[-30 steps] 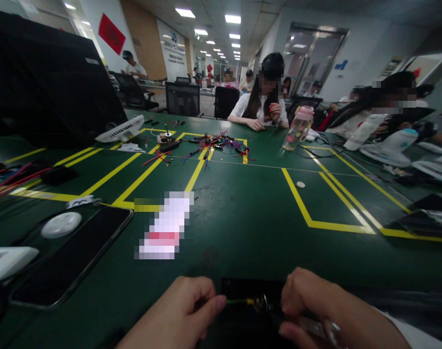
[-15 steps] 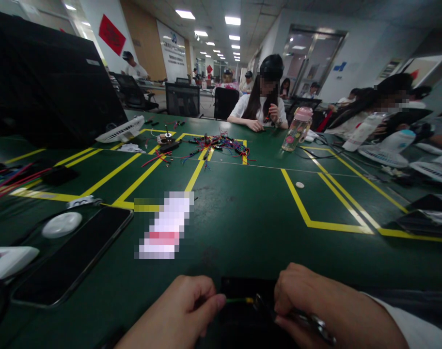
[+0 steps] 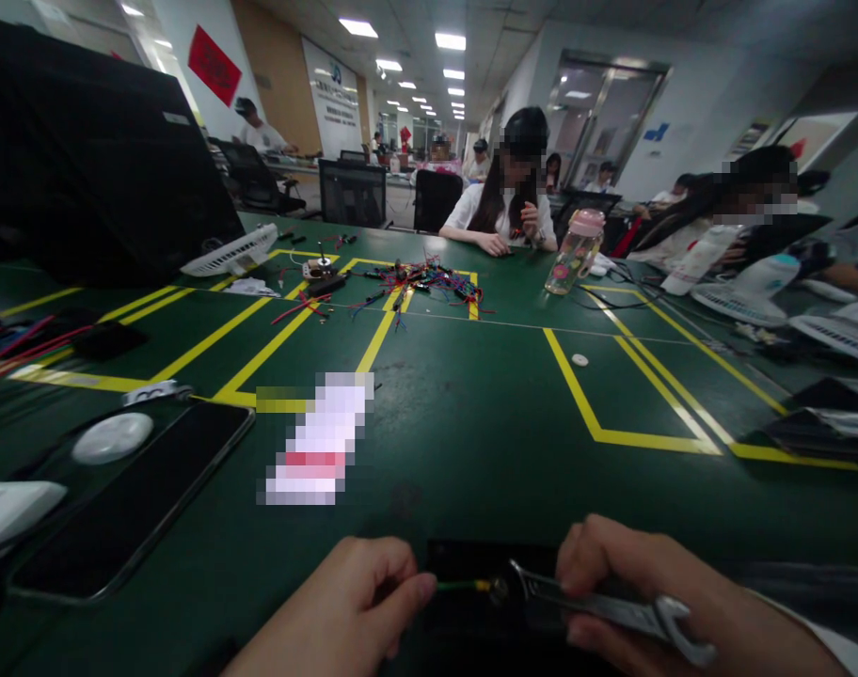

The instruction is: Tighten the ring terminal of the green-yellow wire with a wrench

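Note:
At the bottom centre my left hand pinches a thin green wire with a yellow end. That end meets a small round metal part over a black object on the table. My right hand is closed on a silver wrench. One end of the wrench lies beside the round part, and its open jaw points to the lower right. What the round part belongs to is too dark to tell.
A black phone and a white round object lie left on the green table. Tangled wires and a bottle stand farther back. A person sits opposite.
My right hand has moved right and turned, so more of the wrench shows. My left hand still holds the wire in nearly the same place.

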Motion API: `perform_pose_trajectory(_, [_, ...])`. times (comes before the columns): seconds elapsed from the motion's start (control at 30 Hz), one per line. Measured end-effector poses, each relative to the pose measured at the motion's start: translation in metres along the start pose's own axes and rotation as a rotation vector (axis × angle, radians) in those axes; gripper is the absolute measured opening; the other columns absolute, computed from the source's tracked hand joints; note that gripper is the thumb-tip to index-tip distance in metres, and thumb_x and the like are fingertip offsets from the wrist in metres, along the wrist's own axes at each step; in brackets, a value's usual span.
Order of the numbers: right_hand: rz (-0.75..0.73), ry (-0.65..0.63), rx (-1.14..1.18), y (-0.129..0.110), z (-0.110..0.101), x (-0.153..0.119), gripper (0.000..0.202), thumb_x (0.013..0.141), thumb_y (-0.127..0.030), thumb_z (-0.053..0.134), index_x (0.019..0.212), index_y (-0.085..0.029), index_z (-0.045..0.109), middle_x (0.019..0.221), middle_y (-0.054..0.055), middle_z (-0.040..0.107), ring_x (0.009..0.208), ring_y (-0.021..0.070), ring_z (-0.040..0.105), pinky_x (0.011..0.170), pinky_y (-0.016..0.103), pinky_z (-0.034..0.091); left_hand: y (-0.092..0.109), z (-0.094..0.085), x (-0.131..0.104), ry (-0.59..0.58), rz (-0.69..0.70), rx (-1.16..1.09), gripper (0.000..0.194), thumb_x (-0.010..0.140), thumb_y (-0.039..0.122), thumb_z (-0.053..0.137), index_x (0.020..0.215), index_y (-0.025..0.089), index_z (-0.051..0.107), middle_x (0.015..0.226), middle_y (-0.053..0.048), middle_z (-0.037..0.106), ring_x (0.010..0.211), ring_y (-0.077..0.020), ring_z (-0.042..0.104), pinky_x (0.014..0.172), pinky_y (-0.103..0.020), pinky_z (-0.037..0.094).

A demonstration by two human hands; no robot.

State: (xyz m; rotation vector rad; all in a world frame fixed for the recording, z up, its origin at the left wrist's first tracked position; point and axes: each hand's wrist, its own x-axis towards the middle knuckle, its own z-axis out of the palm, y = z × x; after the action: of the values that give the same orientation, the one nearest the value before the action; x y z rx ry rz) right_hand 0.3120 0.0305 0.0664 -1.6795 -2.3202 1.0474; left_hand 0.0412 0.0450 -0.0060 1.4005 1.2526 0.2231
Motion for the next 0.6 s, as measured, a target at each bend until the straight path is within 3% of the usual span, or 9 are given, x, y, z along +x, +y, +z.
perform_pose_trajectory(0.2, [-0.059,0.130,-0.030,0.004,0.019,0.001,0.003,0.082,-0.021,0.057,0.081,-0.023,0.056,0.082,0.002,0.064,0.068,0.0181,0.063,0.062,0.027,0.051,0.000,0.001,0.001,0.024,0.012,0.029,0.038,0.093,0.050,0.045,0.072,0.019,0.053,0.058,0.006,0.055,0.037,-0.0069,0.048,0.033,-0.015,0.029])
perform_pose_trajectory(0.47, [-0.054,0.030,-0.164,-0.013,0.015,0.012,0.004,0.079,-0.016,0.059,0.079,-0.019,0.060,0.081,0.008,0.065,0.063,0.0201,0.063,0.054,0.028,0.052,0.024,-0.007,-0.010,0.011,-0.015,0.062,0.035,0.093,0.045,0.046,0.074,0.018,0.055,0.061,0.004,0.059,0.043,-0.0088,0.053,0.038,-0.017,0.034])
perform_pose_trajectory(0.6, [-0.056,0.013,-0.202,-0.018,0.010,0.013,0.014,0.073,-0.009,0.062,0.080,-0.020,0.063,0.080,0.005,0.067,0.065,0.0198,0.064,0.053,0.025,0.050,0.020,-0.005,-0.010,0.003,-0.021,0.059,0.036,0.093,0.046,0.045,0.074,0.018,0.054,0.061,0.004,0.057,0.042,-0.0084,0.051,0.037,-0.017,0.033])
